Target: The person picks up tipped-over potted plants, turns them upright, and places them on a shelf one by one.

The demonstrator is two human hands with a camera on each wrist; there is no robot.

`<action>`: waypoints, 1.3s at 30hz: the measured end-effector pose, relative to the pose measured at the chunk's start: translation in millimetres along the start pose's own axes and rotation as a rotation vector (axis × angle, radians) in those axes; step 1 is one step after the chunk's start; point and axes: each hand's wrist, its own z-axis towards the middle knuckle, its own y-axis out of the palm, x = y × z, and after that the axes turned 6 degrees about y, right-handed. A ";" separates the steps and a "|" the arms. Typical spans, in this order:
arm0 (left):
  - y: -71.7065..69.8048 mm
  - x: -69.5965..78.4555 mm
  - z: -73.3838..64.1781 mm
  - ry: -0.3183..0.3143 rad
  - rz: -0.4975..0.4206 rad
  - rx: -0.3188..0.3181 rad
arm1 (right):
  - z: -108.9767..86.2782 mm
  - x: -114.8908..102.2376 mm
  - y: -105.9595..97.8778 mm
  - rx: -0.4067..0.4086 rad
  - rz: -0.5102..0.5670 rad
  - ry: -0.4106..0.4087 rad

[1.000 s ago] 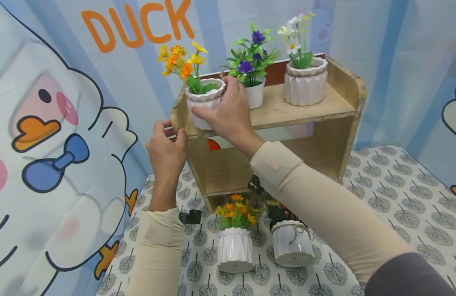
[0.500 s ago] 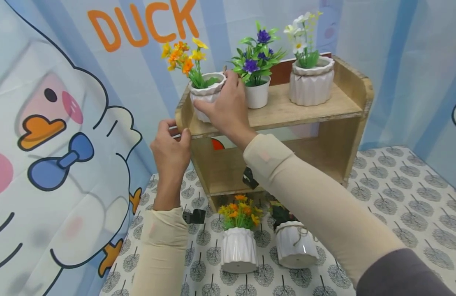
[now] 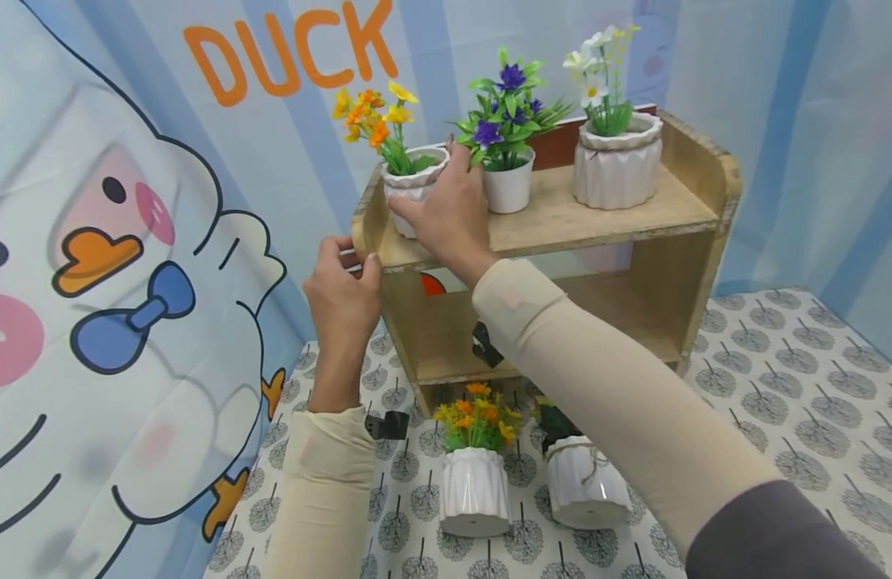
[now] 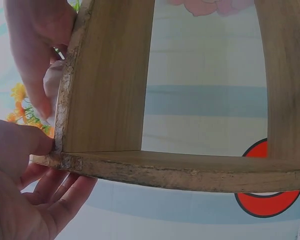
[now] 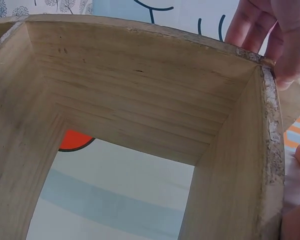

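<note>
My right hand (image 3: 456,211) grips a white fluted flowerpot (image 3: 411,190) with orange and yellow artificial flowers (image 3: 379,121). Thumb in front and fingers at the right rim, it holds the pot at the left end of the wooden shelf's (image 3: 561,227) top board. At that board's front left corner, my left hand (image 3: 344,297) pinches the side panel between thumb and fingers. The left wrist view shows the left thumb (image 4: 37,140) on the corner and the other fingers beneath. In the right wrist view, only part of my right hand (image 5: 297,217) shows at the right edge.
Right of the held pot stand a small white pot (image 3: 508,186) with purple flowers and a white pot (image 3: 618,173) with white flowers. Below, on the tree-print cloth (image 3: 800,402), are an orange-flowered pot (image 3: 476,494) and a twine-tied pot (image 3: 586,486), partly behind the right sleeve.
The right hand has moved the orange-and-yellow-flowered pot back from the shelf's front edge. The left hand keeps its hold on the corner. The whole head view has shifted slightly.
</note>
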 end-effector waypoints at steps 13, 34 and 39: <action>0.2 1.3 0.3 -0.015 -0.002 -0.017 | 7.6 0.2 3.1 -0.020 -0.035 0.047; 1.4 4.0 3.3 -0.005 -0.003 -0.014 | 4.2 -1.4 -13.5 -0.129 -0.161 0.041; 1.7 4.5 2.6 -0.002 -0.006 -0.017 | 0.1 1.9 -22.6 -0.191 -0.181 0.051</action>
